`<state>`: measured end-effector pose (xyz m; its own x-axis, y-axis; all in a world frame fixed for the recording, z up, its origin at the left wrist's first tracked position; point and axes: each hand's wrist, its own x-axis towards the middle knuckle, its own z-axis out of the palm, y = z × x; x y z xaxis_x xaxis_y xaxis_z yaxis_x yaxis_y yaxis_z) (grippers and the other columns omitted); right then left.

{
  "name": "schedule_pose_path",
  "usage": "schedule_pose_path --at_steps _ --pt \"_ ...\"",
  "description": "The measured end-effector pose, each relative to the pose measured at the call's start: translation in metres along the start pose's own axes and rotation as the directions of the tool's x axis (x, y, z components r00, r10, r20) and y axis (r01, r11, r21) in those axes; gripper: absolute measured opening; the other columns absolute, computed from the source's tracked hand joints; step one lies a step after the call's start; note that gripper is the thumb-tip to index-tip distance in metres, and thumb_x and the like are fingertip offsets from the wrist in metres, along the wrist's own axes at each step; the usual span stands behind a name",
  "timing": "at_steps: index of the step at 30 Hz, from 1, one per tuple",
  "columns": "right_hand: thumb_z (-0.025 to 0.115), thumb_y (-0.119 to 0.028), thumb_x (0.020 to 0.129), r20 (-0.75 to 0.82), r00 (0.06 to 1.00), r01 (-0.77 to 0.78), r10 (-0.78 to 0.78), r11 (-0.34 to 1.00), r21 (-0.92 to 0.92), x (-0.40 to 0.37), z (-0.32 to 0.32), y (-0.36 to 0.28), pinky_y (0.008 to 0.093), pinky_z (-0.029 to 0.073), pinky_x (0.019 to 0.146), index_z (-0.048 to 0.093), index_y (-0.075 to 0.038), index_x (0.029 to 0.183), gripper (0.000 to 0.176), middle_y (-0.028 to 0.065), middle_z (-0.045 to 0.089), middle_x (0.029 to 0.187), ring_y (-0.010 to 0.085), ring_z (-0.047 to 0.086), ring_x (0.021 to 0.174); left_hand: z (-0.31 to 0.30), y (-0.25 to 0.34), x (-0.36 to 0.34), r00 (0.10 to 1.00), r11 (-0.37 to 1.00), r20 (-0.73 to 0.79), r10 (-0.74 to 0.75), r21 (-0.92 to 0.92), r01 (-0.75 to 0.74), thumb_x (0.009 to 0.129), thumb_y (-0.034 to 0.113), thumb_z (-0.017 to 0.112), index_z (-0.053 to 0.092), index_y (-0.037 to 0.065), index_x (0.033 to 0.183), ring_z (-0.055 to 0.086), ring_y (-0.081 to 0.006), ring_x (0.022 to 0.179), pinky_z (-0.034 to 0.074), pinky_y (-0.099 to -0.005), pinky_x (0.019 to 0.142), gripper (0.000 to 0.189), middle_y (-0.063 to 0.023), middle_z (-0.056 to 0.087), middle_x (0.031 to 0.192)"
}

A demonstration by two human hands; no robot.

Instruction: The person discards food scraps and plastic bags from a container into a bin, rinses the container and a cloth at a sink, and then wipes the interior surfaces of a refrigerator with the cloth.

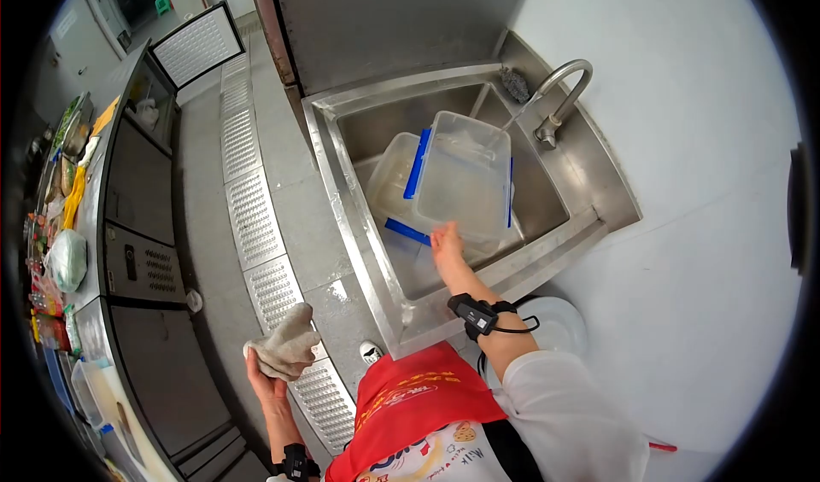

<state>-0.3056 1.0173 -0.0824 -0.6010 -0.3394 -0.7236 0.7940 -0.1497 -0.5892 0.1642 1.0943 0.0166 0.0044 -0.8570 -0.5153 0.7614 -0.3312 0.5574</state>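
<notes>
My left hand (266, 373) is closed on a crumpled grey-beige cloth (289, 345), held out over the floor to the left of the sink. My right hand (447, 245) reaches into the steel sink (547, 200), its fingers curled at the near edge of a clear plastic container (465, 175) with blue side clips. That container lies tilted on top of a second clear container (389, 175), which also has a blue clip. A thin stream of water runs from the curved faucet (571, 98) toward the containers.
A dark scrubbing pad (515, 83) sits at the sink's back corner. Below the sink's right side stands a white bucket (555, 324). A metal drain grate (256, 217) crosses the floor at left, beside a steel counter (141, 328) loaded with bags and food containers.
</notes>
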Motion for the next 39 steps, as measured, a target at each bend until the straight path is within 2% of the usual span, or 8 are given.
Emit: schedule_pose_path --at_steps 5,17,20,23,26,31,35,39 --pt "0.051 -0.024 0.089 0.053 0.989 -0.132 0.135 0.989 -0.066 -0.002 0.006 0.021 0.0379 0.047 0.087 0.042 -0.002 0.111 0.032 0.0163 0.050 0.106 0.0264 0.051 0.105 0.004 -0.001 -0.010 0.998 0.998 -0.049 0.030 0.048 -0.028 0.087 0.029 0.051 0.048 0.008 0.110 0.053 -0.0262 0.102 0.045 -0.0407 0.089 0.030 -0.0100 0.054 0.109" --pt "0.055 -0.022 0.087 -0.010 0.870 -0.486 0.493 0.855 -0.183 -0.057 0.003 -0.010 0.0420 0.047 0.086 0.047 0.000 0.109 0.032 0.0135 0.054 0.100 0.0253 0.056 0.095 0.181 -0.017 -0.010 0.905 0.955 0.384 -0.185 0.289 0.072 0.084 0.020 0.053 0.041 0.004 0.122 0.051 -0.0279 0.106 0.044 -0.0396 0.091 0.042 -0.0135 0.051 0.116" --pt "0.055 -0.022 0.086 0.477 0.613 -0.515 0.630 0.776 -0.363 -0.060 -0.031 -0.021 0.0392 0.046 0.087 0.047 0.001 0.109 0.033 0.0135 0.054 0.100 0.0260 0.055 0.095 0.253 -0.044 0.001 0.831 0.941 0.502 -0.241 0.329 0.074 0.085 0.018 0.053 0.040 0.005 0.124 0.050 -0.0245 0.108 0.043 -0.0397 0.092 0.044 -0.0127 0.050 0.117" --pt "0.054 -0.019 0.086 0.548 0.623 -0.451 0.559 0.828 -0.332 -0.083 -0.050 -0.050 0.0366 0.046 0.085 0.050 -0.001 0.107 0.028 0.0122 0.055 0.098 0.0248 0.055 0.093 0.327 -0.081 0.013 0.754 0.943 0.597 -0.273 0.323 0.086 0.086 0.023 0.054 0.039 0.008 0.124 0.049 -0.0197 0.108 0.041 -0.0378 0.092 0.043 -0.0087 0.051 0.114" --pt "0.055 -0.015 0.086 0.504 0.686 -0.435 0.524 0.851 -0.293 -0.097 -0.065 -0.085 0.0337 0.047 0.078 0.055 -0.004 0.100 0.018 0.0080 0.058 0.093 0.0193 0.056 0.089 0.344 -0.109 0.035 0.854 0.850 0.432 -0.290 0.527 0.022 0.085 0.033 0.057 0.038 0.012 0.126 0.046 -0.0206 0.107 0.040 -0.0329 0.087 0.051 -0.0074 0.045 0.119" --pt "0.057 -0.014 0.085 0.470 0.729 -0.380 0.497 0.866 -0.325 -0.105 -0.093 -0.124 0.0302 0.047 0.072 0.057 -0.008 0.095 0.012 0.0031 0.059 0.088 0.0147 0.057 0.083 0.213 -0.113 0.056 0.945 0.546 0.325 0.031 0.787 -0.289 0.084 0.020 0.056 0.048 0.008 0.114 0.054 -0.0179 0.093 0.047 -0.0308 0.075 0.033 -0.0064 0.051 0.111" --pt "0.056 -0.016 0.086 0.512 0.622 -0.361 0.592 0.798 -0.483 -0.123 -0.087 -0.104 0.0304 0.047 0.071 0.057 -0.010 0.092 0.009 0.0034 0.060 0.091 0.0144 0.057 0.083 0.011 -0.094 0.029 0.994 0.550 -0.110 0.021 0.831 0.081 0.083 0.018 0.056 0.057 0.006 0.090 0.055 -0.0131 0.077 0.047 -0.0267 0.063 0.014 -0.0017 0.057 0.083" --pt "0.049 -0.026 0.090 0.543 0.412 -0.373 0.731 0.679 -0.632 -0.178 -0.048 -0.049 0.0328 0.047 0.072 0.057 -0.011 0.093 0.017 0.0059 0.059 0.098 0.0164 0.056 0.088 -0.183 -0.061 -0.055 0.817 0.514 -0.563 -0.123 0.668 0.537 0.078 0.020 0.055 0.059 0.004 0.087 0.055 -0.0155 0.070 0.046 -0.0304 0.056 0.018 -0.0046 0.056 0.079"
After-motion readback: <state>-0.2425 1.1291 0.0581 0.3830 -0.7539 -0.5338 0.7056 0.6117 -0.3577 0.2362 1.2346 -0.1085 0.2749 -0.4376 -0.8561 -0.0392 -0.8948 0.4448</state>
